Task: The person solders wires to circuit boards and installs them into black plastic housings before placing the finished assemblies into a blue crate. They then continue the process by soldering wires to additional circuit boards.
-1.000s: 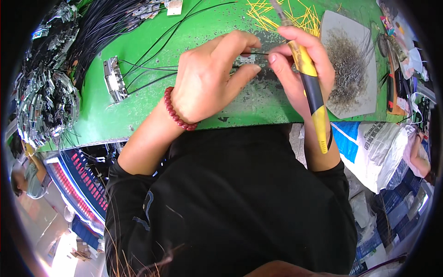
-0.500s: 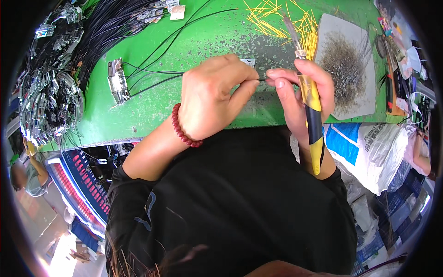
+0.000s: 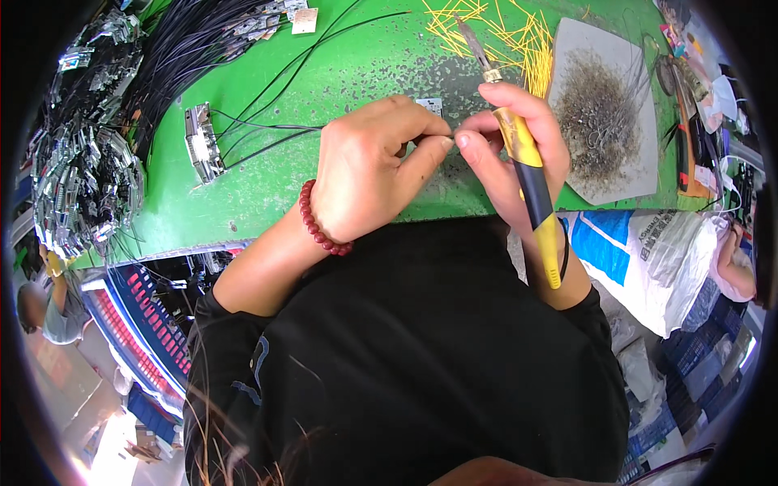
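My left hand (image 3: 369, 166), with a red bead bracelet on the wrist, pinches a small piece at its fingertips over the green table (image 3: 340, 65). Thin black wires (image 3: 267, 134) run from under it toward the upper left. My right hand (image 3: 510, 150) meets the left at the fingertips and is wrapped around a yellow-and-black tool (image 3: 527, 174) whose metal tip points up and away. What lies between the fingertips is too small to make out.
Yellow wire pieces (image 3: 519, 36) lie scattered at the top. A grey board with a heap of wire scraps (image 3: 604, 113) sits to the right, a metal connector block (image 3: 203, 142) to the left, and piles of black wires with metal parts (image 3: 81, 162) at far left. A white bag (image 3: 656, 251) hangs by the table edge.
Both hands have shifted slightly lower and closer together; the tool's tip now points more steeply upward. The fingertips of the two hands still meet.
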The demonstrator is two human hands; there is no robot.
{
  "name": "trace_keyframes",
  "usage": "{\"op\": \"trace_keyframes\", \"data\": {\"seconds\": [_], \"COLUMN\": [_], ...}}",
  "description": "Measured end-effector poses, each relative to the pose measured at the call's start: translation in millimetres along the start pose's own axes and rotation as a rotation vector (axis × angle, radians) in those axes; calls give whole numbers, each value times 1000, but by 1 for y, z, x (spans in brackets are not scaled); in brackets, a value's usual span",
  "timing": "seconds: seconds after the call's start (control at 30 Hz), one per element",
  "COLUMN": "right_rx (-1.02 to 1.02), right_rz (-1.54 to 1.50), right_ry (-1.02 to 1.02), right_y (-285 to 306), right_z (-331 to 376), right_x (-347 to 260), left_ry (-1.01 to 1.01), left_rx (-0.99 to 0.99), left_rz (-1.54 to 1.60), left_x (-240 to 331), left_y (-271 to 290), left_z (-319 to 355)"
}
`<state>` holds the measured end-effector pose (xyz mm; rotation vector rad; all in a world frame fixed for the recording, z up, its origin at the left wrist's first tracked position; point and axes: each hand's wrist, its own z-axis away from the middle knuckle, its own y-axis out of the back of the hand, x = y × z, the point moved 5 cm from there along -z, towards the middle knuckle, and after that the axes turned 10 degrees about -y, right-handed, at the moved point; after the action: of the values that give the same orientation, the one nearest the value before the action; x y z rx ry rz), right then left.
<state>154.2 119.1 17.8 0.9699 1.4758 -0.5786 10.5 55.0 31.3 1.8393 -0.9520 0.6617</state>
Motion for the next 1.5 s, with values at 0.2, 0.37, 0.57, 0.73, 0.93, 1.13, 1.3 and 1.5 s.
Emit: {"op": "trace_keyframes", "data": {"seconds": [0.2,0.37,0.57,0.73,0.93,1.13,1.3,1.5], "right_rx": [124,181,607,886,831,840,818,815], "right_rz": [-86,-48,-44,42,151,157,228,431], "right_ry": [-61,-150,-173,-35,-113,-128,-62,-21], "right_y": [10,60,134,182,187,187,184,182], "right_z": [9,37,104,127,126,121,119,114], "right_x": [14,25,37,32,48,54,47,42], "left_ry": [63,-58,-18,-29,21,79,130,119], "left_rx": [-51,-51,-94,-105,-101,-131,-176,-181], "left_rz": [-14,-253,-273,-241,-199,-188,-186,-194], "left_x": [-12,-24,-38,-37,-37,-37,-41,-43], "left_y": [-4,-19,-29,-31,-34,-32,-30,-27], "left_z": [-2,-8,-9,-12,-11,-13,-15,-14]}}
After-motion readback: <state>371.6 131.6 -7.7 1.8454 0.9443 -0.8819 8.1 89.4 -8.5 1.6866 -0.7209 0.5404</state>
